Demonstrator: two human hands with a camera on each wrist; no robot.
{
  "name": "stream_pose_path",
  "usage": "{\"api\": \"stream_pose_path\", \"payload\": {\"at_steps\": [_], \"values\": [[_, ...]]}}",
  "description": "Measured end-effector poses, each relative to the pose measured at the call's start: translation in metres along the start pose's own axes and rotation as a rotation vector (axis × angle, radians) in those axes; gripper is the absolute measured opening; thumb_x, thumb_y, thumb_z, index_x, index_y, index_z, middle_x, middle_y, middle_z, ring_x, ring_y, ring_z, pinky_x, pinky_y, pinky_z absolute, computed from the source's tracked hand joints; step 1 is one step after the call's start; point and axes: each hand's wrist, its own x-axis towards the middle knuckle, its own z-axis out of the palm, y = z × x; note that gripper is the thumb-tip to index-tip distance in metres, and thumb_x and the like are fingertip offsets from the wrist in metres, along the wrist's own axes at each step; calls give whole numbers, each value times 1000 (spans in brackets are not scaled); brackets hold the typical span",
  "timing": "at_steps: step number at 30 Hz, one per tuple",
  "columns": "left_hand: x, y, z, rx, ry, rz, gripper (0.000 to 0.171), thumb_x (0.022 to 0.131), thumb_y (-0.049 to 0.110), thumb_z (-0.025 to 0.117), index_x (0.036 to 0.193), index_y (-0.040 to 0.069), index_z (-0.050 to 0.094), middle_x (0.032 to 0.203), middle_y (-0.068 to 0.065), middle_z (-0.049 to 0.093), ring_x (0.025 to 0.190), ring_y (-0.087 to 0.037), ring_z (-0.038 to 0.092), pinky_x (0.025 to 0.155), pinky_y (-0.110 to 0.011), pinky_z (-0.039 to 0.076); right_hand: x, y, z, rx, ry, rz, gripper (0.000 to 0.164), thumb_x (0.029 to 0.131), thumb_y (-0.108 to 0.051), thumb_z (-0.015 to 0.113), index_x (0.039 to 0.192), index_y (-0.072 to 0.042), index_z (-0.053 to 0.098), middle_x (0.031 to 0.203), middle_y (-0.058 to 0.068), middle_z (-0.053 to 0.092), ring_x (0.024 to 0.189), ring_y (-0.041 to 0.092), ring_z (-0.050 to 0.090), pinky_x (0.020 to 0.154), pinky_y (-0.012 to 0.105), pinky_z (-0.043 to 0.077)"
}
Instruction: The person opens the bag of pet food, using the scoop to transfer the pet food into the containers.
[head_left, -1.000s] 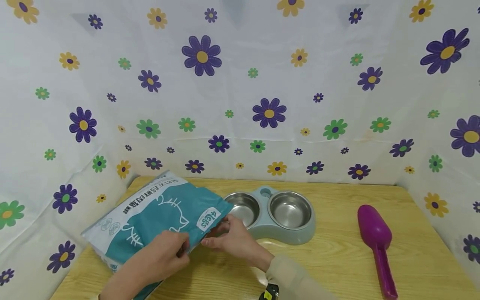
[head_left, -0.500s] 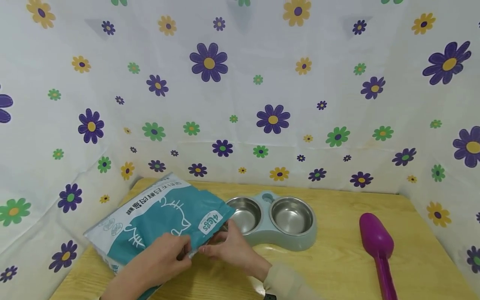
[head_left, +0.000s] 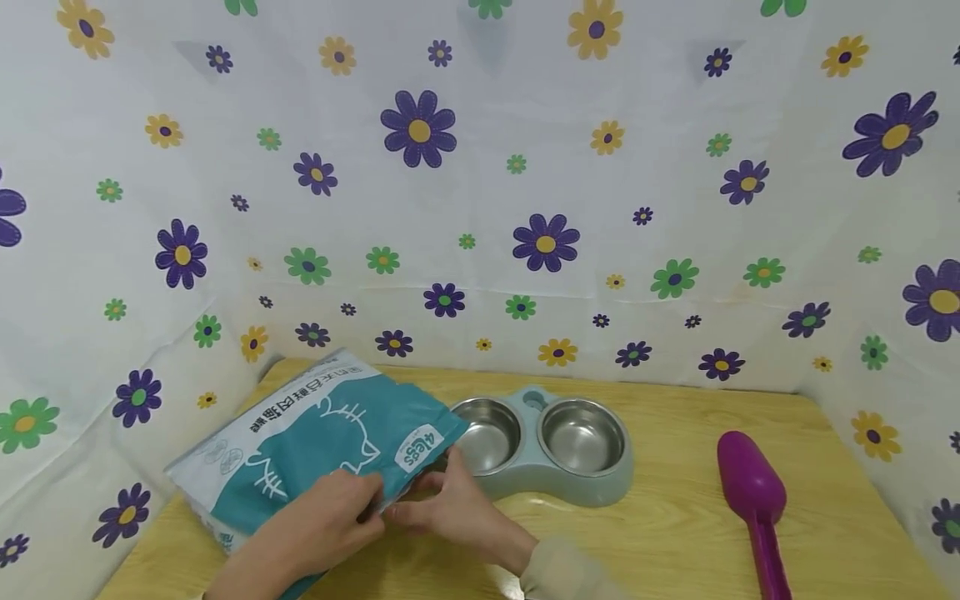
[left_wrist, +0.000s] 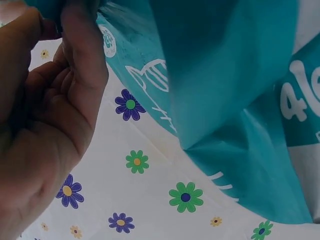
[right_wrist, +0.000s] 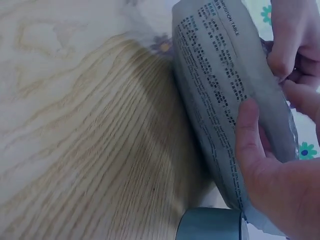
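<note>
A teal and white pet food bag [head_left: 300, 454], printed with a white cat outline, leans tilted on the left of the table. My left hand [head_left: 322, 517] pinches the bag's near edge with curled fingers; the left wrist view has this hand [left_wrist: 50, 115] at the upper left, beside the teal front. Close to it, my right hand [head_left: 457, 512] holds the same edge near the "4legs" label. In the right wrist view my right thumb [right_wrist: 248, 125] presses on the bag's grey printed back [right_wrist: 215, 95]. Its other fingers are partly hidden behind the bag.
A pale blue double pet bowl [head_left: 536, 450] with two steel dishes stands right behind my right hand, partly overlapped by the bag's corner. A purple scoop [head_left: 753, 483] lies at the right of the wooden table [head_left: 667, 533]. Flower-printed sheeting [head_left: 480, 183] encloses the back and sides.
My right hand has shifted left along the bag's edge, its thumb now right by the left hand's fingers. The left hand keeps its hold. The head view has tilted up slightly.
</note>
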Motion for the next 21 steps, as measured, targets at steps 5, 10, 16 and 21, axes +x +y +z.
{"api": "stream_pose_path", "payload": {"at_steps": [5,10,16,21], "values": [[3,-1,2,-4,-38,-58,16,91,15,66,80,18,53,62,7,46,54,-6,44,53,-22,36,2,2,2,-8,43,-4,99,83,-8,85,155,-13,16,109,11,70,93,16,70,76,35,62],[1,-3,3,-13,-50,-86,14,91,15,63,82,19,54,64,5,48,54,-8,45,52,-23,35,4,4,4,3,41,10,98,84,-9,85,155,-16,17,107,10,70,88,18,72,75,39,62],[0,-5,3,-39,-48,-90,14,92,18,63,81,20,56,64,6,50,55,-7,46,52,-23,36,3,7,5,-34,75,21,97,85,-10,85,155,-16,18,103,8,70,85,18,70,69,38,62],[0,-8,-1,-75,-77,-78,6,95,19,64,90,19,65,66,8,55,58,-6,50,54,-24,40,4,6,4,-2,63,14,96,84,-9,85,153,-15,19,105,9,70,88,18,71,70,38,63]]}}
